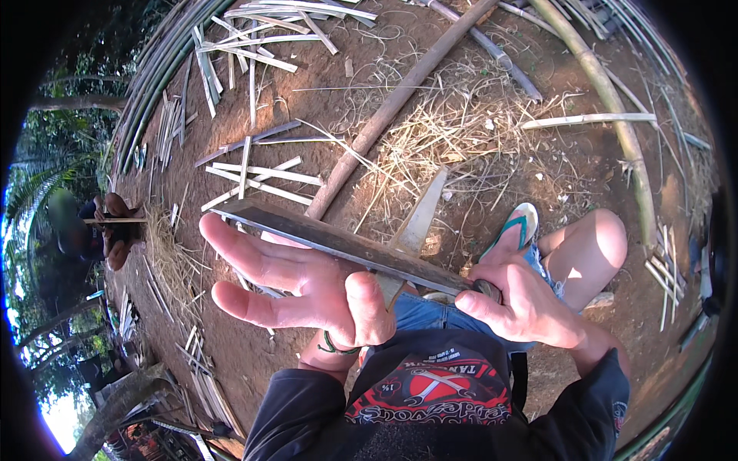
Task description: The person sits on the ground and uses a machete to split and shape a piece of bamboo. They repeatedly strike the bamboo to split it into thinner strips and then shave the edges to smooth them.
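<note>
A long machete (323, 235) with a dark, broad blade slants across the middle in front of my body. Its dark handle end is in my right hand (519, 300), with the fingers closed around it. My left hand (307, 288) is beneath the blade's left half, palm up and fingers stretched apart. A pale flat bamboo strip (423, 211) crosses under the blade, its near end beside my left thumb. Whether that thumb presses on the strip is unclear. Blue denim shorts (430, 310) cover my lap.
A brown pole (396, 100) lies on the dirt ahead, beside a heap of pale shavings (453, 134). Split bamboo strips (265, 173) lie crossed on the left. A curved bamboo pole (607, 92) runs along the right. Another person (111, 223) sits at far left.
</note>
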Available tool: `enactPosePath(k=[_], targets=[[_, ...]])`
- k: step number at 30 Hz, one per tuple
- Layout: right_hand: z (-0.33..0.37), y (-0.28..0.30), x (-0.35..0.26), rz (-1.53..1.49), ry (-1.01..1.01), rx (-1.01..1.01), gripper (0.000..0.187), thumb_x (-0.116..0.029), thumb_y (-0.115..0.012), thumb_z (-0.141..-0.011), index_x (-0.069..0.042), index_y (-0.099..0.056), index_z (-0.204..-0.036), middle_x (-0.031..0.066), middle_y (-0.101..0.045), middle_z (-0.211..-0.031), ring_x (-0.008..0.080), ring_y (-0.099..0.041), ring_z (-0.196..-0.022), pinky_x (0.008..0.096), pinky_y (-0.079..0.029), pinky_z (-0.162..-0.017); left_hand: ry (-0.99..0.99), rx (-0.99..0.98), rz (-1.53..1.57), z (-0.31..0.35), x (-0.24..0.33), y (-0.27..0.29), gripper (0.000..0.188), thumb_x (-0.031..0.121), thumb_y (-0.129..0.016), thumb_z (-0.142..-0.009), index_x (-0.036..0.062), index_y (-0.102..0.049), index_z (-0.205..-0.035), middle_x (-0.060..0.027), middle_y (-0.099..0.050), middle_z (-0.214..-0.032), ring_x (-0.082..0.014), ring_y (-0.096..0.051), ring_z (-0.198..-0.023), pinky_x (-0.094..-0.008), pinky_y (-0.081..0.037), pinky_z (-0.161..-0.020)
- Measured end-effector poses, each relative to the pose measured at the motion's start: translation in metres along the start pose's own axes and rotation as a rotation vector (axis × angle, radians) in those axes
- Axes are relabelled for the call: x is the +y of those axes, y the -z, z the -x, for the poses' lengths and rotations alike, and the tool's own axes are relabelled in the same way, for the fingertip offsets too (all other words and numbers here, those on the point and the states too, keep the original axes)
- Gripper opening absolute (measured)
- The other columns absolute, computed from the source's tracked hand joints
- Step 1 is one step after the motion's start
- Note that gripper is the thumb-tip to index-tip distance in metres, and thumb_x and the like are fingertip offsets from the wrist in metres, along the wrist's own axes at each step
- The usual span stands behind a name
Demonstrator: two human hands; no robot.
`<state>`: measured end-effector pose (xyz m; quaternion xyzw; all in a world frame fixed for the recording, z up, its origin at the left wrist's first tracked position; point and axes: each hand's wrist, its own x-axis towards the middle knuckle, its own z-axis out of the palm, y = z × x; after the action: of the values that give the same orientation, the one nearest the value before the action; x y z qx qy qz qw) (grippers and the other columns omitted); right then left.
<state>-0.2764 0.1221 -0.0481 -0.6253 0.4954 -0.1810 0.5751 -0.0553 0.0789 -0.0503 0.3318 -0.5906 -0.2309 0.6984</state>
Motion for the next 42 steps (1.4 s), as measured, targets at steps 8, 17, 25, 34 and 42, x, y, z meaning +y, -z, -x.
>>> enactPosePath(k=[8, 17, 25, 34, 42], targets=[[-0.002, 0.001, -0.004, 0.034, -0.009, -0.039, 0.058, -0.050, -0.064, -0.093, 0.007, -0.066, -0.082, 0.0190, -0.057, -0.064, 0.0382, -0.058, -0.068, 0.0431, -0.045, -0.067, -0.102, -0.067, -0.076, 0.002, -0.001, -0.003, 0.098, 0.022, -0.064, -0.090, 0.0184, 0.008, -0.157, -0.0101, 0.000, -0.167, -0.0174, -0.012, -0.152, -0.0387, -0.012, -0.125], [-0.006, -0.007, 0.003, 0.074, 0.184, 0.065, 0.059, -0.053, -0.062, -0.095, 0.004, -0.070, -0.082, 0.0169, -0.058, -0.051, 0.0320, -0.063, -0.051, 0.0397, -0.047, -0.056, 0.032, 0.040, 0.106, 0.015, 0.005, -0.007, 0.091, 0.031, -0.054, -0.094, 0.0163, 0.005, -0.162, -0.0018, -0.004, -0.168, -0.0103, -0.017, -0.150, -0.0329, -0.013, -0.122], [-0.017, -0.001, 0.004, 0.132, 0.053, 0.095, 0.059, -0.048, -0.062, -0.096, 0.005, -0.066, -0.071, 0.0193, -0.058, -0.054, 0.0350, -0.063, -0.052, 0.0433, -0.046, -0.053, -0.224, -0.106, 0.013, 0.013, -0.010, -0.001, 0.104, 0.020, -0.063, -0.085, 0.0189, 0.009, -0.160, -0.0098, 0.007, -0.168, -0.0147, -0.002, -0.153, -0.0358, -0.006, -0.125], [-0.013, -0.002, 0.020, 0.130, 0.091, 0.072, 0.055, -0.046, -0.060, -0.098, 0.004, -0.070, -0.080, 0.0173, -0.059, -0.052, 0.0328, -0.063, -0.052, 0.0412, -0.045, -0.056, -0.209, 0.128, 0.070, 0.010, -0.008, -0.020, 0.103, 0.013, -0.070, -0.079, 0.0211, -0.003, -0.156, -0.0109, 0.006, -0.168, -0.0186, -0.001, -0.154, -0.0407, -0.005, -0.126], [-0.017, 0.003, 0.026, 0.062, 0.105, 0.001, 0.057, -0.048, -0.062, -0.096, 0.005, -0.070, -0.079, 0.0197, -0.058, -0.052, 0.0350, -0.063, -0.051, 0.0426, -0.048, -0.057, -0.327, 0.059, 0.190, 0.012, -0.017, -0.020, 0.104, -0.004, -0.066, -0.077, 0.0168, -0.007, -0.159, -0.0186, 0.015, -0.165, -0.0259, 0.011, -0.154, -0.0417, -0.002, -0.126]])
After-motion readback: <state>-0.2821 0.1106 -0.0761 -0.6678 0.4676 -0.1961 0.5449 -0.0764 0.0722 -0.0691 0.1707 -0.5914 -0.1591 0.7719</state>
